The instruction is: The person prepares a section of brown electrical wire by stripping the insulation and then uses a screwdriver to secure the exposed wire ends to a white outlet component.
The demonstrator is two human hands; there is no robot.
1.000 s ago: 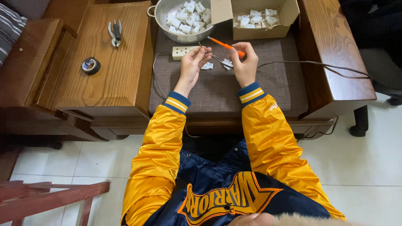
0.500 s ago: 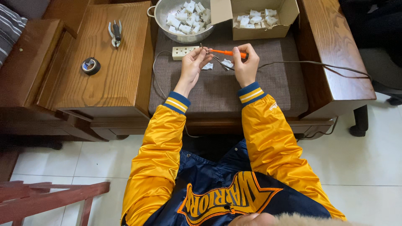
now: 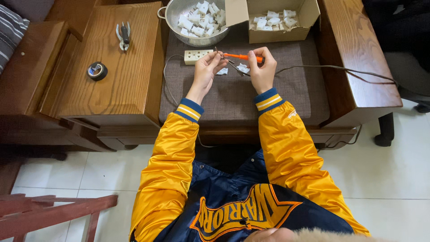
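Note:
My right hand (image 3: 262,69) grips an orange-handled screwdriver (image 3: 239,57) held level, its tip pointing left. My left hand (image 3: 207,69) pinches a small part at that tip, together with the end of a dark cable (image 3: 340,69) that trails off to the right. Both hands hover over a brown seat cushion (image 3: 233,101). A white power strip (image 3: 196,56) lies just beyond my left hand. Small white plastic parts (image 3: 243,68) lie on the cushion between my hands.
A metal colander (image 3: 175,13) full of white parts and an open cardboard box (image 3: 304,20) with more of them stand at the back. On the wooden side table (image 3: 107,96) to the left lie pliers (image 3: 122,35) and a roll of black tape (image 3: 96,71).
The screwdriver has swung from a slant to level, and my two hands have come closer together around its tip.

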